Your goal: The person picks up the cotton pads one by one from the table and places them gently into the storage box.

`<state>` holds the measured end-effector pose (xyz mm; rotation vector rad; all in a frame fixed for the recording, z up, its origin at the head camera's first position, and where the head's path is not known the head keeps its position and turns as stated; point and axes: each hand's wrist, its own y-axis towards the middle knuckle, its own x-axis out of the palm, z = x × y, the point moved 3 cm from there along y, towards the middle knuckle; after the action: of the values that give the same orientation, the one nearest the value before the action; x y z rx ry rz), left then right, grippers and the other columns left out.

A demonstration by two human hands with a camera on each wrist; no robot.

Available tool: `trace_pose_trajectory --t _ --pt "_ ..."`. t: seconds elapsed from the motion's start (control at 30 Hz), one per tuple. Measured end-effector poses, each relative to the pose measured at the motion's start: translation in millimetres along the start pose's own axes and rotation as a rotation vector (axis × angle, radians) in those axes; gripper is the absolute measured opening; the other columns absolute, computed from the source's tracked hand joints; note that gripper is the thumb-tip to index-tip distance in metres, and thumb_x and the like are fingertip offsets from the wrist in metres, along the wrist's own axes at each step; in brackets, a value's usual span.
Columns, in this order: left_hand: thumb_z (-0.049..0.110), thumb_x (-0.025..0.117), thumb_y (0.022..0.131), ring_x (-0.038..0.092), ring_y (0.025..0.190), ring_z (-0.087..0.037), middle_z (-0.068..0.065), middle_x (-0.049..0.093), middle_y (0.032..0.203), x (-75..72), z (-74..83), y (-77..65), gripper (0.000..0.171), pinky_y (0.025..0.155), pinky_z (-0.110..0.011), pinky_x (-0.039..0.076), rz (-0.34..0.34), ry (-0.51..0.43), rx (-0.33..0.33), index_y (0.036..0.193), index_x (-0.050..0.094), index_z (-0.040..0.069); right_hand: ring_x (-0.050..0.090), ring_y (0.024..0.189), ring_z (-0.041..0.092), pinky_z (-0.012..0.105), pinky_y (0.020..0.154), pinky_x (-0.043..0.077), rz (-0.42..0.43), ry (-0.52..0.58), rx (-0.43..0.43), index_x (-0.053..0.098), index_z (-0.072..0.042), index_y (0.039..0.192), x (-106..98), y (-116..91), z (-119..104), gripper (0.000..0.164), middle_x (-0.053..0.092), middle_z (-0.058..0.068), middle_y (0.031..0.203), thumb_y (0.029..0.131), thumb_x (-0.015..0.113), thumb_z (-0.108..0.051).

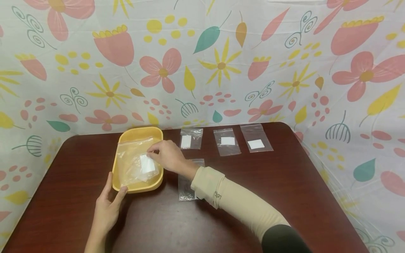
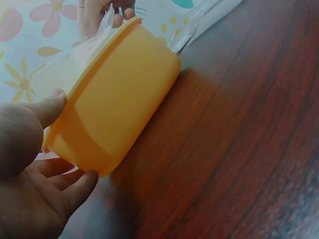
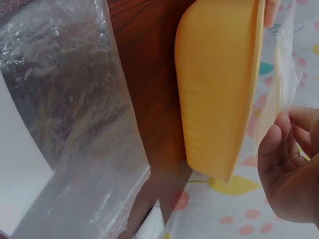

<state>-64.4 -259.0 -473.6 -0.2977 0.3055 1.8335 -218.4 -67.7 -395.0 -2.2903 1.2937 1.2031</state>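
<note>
Head view shows a clear zip bag [image 1: 129, 162], wrinkled and shiny, with a white label [image 1: 147, 164], in the mouth of a yellow tray [image 1: 140, 189]. The right hand's grip [image 1: 169, 156] pinches this bag; the left hand's grip [image 1: 109, 207] holds the tray between thumb and fingers. In the left wrist view, the tray wall hides the bag's lower part. A sleeve [image 1: 246, 200] partly covers another bag [image 1: 185, 184].

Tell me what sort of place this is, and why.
Likely an improvised indoor workspace: a wood-look table, flower-printed cloth hung behind and beside it, and clear bags laid out near a yellow tub. The wider room is out of view.
</note>
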Motion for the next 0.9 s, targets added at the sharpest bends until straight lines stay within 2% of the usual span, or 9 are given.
trace_pose_trajectory --t 0.37,0.43,0.6,0.67,0.73,0.9 --pt "0.016 0.062 0.102 0.040 0.134 -0.036 -0.016 0.023 0.162 0.9 1.1 -1.7 0.076 0.084 -0.008 0.047 0.008 -0.016 -0.006 0.162 0.015 0.020 0.065 0.086 0.003 0.016 0.071 0.048 -0.013 -0.047 0.035 0.081 -0.020 0.107 9 2 3 0.017 0.076 -0.007 0.104 0.096 0.070 -0.029" --pt "0.016 0.062 0.102 0.042 0.134 -0.029 -0.016 0.024 0.161 0.9 1.1 -1.9 0.076 0.084 -0.009 0.047 0.008 -0.016 -0.007 0.162 0.016 0.022 0.066 0.088 0.004 0.017 0.072 0.048 -0.019 -0.062 0.037 0.081 -0.021 0.107 11 2 4 0.017 0.076 -0.007 0.104 0.096 0.070 -0.029" --pt "0.015 0.062 0.102 0.046 0.125 -0.002 -0.018 0.026 0.160 0.9 0.1 -2.3 0.076 0.084 -0.010 0.048 0.008 -0.028 -0.003 0.162 0.016 0.024 0.068 0.094 0.006 0.018 0.076 0.051 -0.031 -0.094 0.044 0.081 -0.022 0.108 15 3 5 0.017 0.075 -0.008 0.106 0.096 0.071 -0.030" --pt "0.014 0.062 0.102 0.046 0.122 0.002 -0.019 0.027 0.160 1.0 -0.1 -2.2 0.076 0.084 -0.010 0.048 0.007 -0.038 0.001 0.162 0.016 0.024 0.069 0.095 0.008 0.019 0.076 0.051 -0.032 -0.098 0.048 0.081 -0.021 0.108 17 3 6 0.018 0.076 -0.008 0.106 0.096 0.071 -0.030" --pt "0.014 0.062 0.102 0.047 0.128 -0.007 -0.018 0.026 0.160 0.9 0.1 -2.1 0.076 0.084 -0.010 0.048 0.007 -0.036 0.004 0.162 0.016 0.023 0.069 0.095 0.008 0.020 0.075 0.051 -0.033 -0.106 0.056 0.080 -0.021 0.108 19 4 7 0.018 0.075 -0.008 0.106 0.096 0.070 -0.030" --pt "0.014 0.061 0.102 0.040 0.134 -0.039 -0.015 0.022 0.162 1.2 1.3 -2.3 0.076 0.083 -0.009 0.048 0.000 -0.040 -0.001 0.162 0.015 0.023 0.069 0.095 0.010 0.021 0.073 0.052 -0.035 -0.142 0.076 0.080 -0.022 0.110 23 7 9 0.020 0.075 -0.008 0.107 0.098 0.068 -0.031"
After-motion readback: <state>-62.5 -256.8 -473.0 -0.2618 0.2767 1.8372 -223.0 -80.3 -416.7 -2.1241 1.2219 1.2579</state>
